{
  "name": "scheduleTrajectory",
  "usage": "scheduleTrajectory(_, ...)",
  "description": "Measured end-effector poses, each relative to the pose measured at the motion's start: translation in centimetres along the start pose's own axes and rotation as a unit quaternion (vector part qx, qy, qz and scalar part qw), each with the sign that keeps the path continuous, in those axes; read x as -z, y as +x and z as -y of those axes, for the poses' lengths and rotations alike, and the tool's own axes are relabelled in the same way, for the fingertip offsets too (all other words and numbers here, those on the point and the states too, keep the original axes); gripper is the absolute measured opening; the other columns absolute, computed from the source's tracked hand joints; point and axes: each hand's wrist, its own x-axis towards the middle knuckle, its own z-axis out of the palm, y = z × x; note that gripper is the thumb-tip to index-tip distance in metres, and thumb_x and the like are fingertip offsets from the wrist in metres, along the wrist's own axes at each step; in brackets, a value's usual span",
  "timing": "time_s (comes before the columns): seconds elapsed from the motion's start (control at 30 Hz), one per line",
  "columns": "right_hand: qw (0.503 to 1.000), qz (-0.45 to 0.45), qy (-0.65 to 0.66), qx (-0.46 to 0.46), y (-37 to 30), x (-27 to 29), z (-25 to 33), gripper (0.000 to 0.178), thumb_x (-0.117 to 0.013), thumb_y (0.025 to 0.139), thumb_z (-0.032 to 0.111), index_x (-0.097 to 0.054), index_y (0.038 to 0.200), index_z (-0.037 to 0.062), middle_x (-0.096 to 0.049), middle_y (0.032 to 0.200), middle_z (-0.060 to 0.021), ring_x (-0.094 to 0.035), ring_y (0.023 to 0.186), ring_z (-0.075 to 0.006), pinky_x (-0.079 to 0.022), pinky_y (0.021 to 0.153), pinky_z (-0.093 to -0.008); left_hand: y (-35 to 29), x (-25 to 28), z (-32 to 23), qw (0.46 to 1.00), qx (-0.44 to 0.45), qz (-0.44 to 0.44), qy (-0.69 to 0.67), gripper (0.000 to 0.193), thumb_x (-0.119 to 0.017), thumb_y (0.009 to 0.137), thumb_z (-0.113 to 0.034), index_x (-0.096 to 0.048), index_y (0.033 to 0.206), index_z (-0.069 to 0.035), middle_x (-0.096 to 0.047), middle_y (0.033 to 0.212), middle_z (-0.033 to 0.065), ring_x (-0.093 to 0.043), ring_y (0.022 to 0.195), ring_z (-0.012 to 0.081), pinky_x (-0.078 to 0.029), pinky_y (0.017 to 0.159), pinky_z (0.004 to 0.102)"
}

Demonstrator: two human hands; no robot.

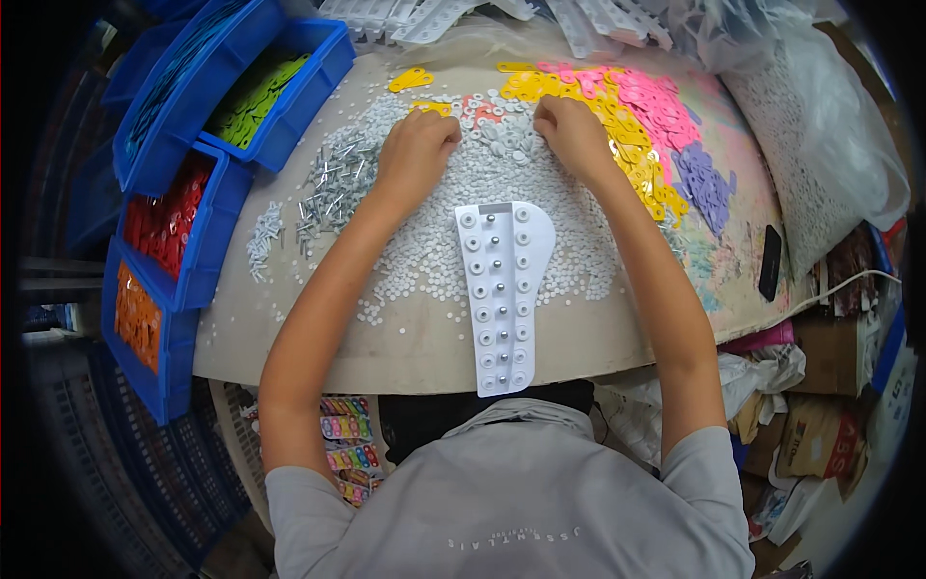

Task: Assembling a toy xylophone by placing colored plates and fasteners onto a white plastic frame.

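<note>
My left hand [420,150] is closed, fingers curled down at the edge of a heap of white rings [502,143]. A yellow tab [432,108] lies just beyond its knuckles. Across the heap my right hand [571,137] is also closed, beside the yellow plastic tabs [625,130]. Whatever either hand pinches is hidden. Between my forearms lies a white plastic holder [540,241], with white rings along both sides and metal pins down its middle groove. Small white discs [439,256] spread around it, and loose metal pins [338,183] lie left of my left wrist.
Blue bins on the left hold green pieces [258,101], red pieces [174,217] and orange pieces [137,318]. Pink tabs [651,96], purple tabs [706,183] and a black flat object [770,262] lie right. A full clear sack [805,145] leans against the table's right side.
</note>
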Motion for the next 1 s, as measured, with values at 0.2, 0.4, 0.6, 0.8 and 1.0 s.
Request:
scheduleTrajectory(0.2, 0.998, 0.000, 0.061, 0.006, -0.1, 0.5, -0.2, 0.012, -0.071, 0.087, 0.009, -0.066, 0.092, 0.0001, -0.072, 0.088, -0.0139, -0.069, 0.082, -0.0265, -0.053, 0.076, -0.0390, 0.4, -1.4, 0.1, 0.989, -0.074, -0.016, 0.124, 0.005, -0.067, 0.079, -0.003, -0.066, 0.083, -0.006, -0.065, 0.087, 0.0108, -0.063, 0.091, 0.0302, -0.051, 0.082, 0.0426)
scheduleTrajectory(0.4, 0.970, -0.095, 0.220, -0.028, -7.3, 5.3, 6.4, 0.010, -0.068, 0.090, 0.005, -0.066, 0.098, -0.0010, -0.071, 0.088, -0.0106, -0.067, 0.082, -0.0256, -0.053, 0.078, -0.0381, -0.1, -1.4, 0.6, 0.984, -0.101, -0.040, 0.143, 0.003, -0.065, 0.087, -0.008, -0.063, 0.088, -0.006, -0.064, 0.086, 0.0105, -0.063, 0.088, 0.0310, -0.049, 0.078, 0.0426)
scheduleTrajectory(0.6, 0.964, 0.066, 0.255, 0.025, -19.4, 7.1, 10.3, 0.010, -0.067, 0.087, 0.002, -0.067, 0.097, 0.0028, -0.066, 0.096, -0.0107, -0.060, 0.098, -0.0291, -0.046, 0.091, -0.0381, -0.8, 0.5, -1.1, 0.982, -0.095, -0.101, 0.129, 0.008, -0.066, 0.089, -0.008, -0.062, 0.094, -0.004, -0.063, 0.088, 0.0129, -0.062, 0.086, 0.0327, -0.050, 0.078, 0.0431)
scheduleTrajectory(0.8, 0.948, 0.117, 0.295, -0.027, -25.1, 5.3, 11.3, 0.008, -0.067, 0.089, 0.001, -0.068, 0.097, 0.0020, -0.065, 0.097, -0.0099, -0.058, 0.098, -0.0298, -0.046, 0.089, -0.0382, -8.3, 5.3, -8.3, 0.983, 0.051, -0.051, -0.170, 0.015, -0.071, 0.089, -0.006, -0.073, 0.103, -0.004, -0.069, 0.095, 0.0137, -0.063, 0.089, 0.0303, -0.050, 0.080, 0.0395)
scheduleTrajectory(1.0, 0.956, 0.084, 0.277, -0.038, -25.8, 4.1, 11.8, 0.009, -0.068, 0.089, 0.000, -0.067, 0.098, 0.0011, -0.064, 0.095, -0.0102, -0.059, 0.094, -0.0295, -0.049, 0.083, -0.0374, -16.6, 6.3, -13.5, 0.956, 0.051, 0.076, -0.278, 0.013, -0.076, 0.083, -0.001, -0.075, 0.095, -0.004, -0.068, 0.090, 0.0076, -0.061, 0.086, 0.0244, -0.049, 0.080, 0.0343)
